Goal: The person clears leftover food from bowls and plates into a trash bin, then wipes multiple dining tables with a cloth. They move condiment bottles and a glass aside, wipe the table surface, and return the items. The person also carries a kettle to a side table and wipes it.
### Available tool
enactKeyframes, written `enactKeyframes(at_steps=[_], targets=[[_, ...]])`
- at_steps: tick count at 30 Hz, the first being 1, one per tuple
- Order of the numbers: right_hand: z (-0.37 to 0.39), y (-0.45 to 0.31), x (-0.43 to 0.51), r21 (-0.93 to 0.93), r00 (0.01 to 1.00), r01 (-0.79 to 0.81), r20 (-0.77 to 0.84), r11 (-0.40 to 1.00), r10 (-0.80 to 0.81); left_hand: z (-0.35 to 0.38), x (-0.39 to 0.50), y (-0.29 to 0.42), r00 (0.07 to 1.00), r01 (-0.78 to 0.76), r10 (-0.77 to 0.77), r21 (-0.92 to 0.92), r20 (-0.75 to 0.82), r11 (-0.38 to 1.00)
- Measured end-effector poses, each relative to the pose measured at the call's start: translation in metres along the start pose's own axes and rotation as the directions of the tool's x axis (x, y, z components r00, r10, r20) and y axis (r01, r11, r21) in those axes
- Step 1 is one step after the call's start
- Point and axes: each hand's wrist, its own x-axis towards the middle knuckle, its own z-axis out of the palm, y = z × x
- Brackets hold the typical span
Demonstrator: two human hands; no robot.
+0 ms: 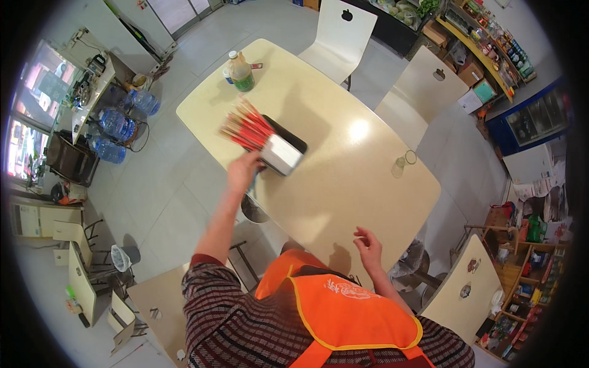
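Note:
My left hand (244, 170) grips the near left edge of a dark caddy (294, 137). Red-and-tan chopsticks (248, 126), blurred at their tips, fan out of it beside a white stack of paper napkins (281, 152). Something bluish, too hidden to name, shows beneath that hand. My right hand (369, 250) hovers by the table's near side, fingers apart and slightly curled, holding nothing. Both are over or beside a cream table (322, 198). At its right end are a clear drinking glass (398, 166) and a round glass-like rim (411, 157).
A bottle with a green label (241, 76) stands at the table's far end, with a small white-and-blue container (228, 76) beside it. White chairs (343, 34) line the far side. Water jugs (117, 124) and a lined bin (124, 257) stand left; a stocked shelf (529, 294) is right.

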Motion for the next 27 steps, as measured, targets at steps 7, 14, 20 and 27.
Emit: enactKeyframes(at_steps=[7, 14, 20, 27], targets=[[0.052, -0.034, 0.010, -0.103, 0.985, -0.002, 0.174, 0.995, 0.020, -0.061, 0.108, -0.137, 0.993, 0.110, -0.110, 0.014, 0.034, 0.994], [0.057, -0.038, 0.009, -0.132, 0.972, -0.138, 0.171, 0.982, 0.160, -0.044, 0.166, -0.206, 0.959, 0.261, -0.258, -0.009, 0.114, 0.965], [0.066, -0.044, 0.014, -0.245, 0.974, -0.102, 0.174, 0.964, 0.147, -0.031, 0.170, -0.249, 0.973, 0.215, -0.223, 0.119, 0.056, 0.969], [0.006, -0.021, 0.077, -0.104, 0.956, -0.148, -0.270, 0.983, 0.115, -0.028, 0.086, -0.211, 0.911, 0.392, -0.400, -0.095, -0.095, 0.915]])
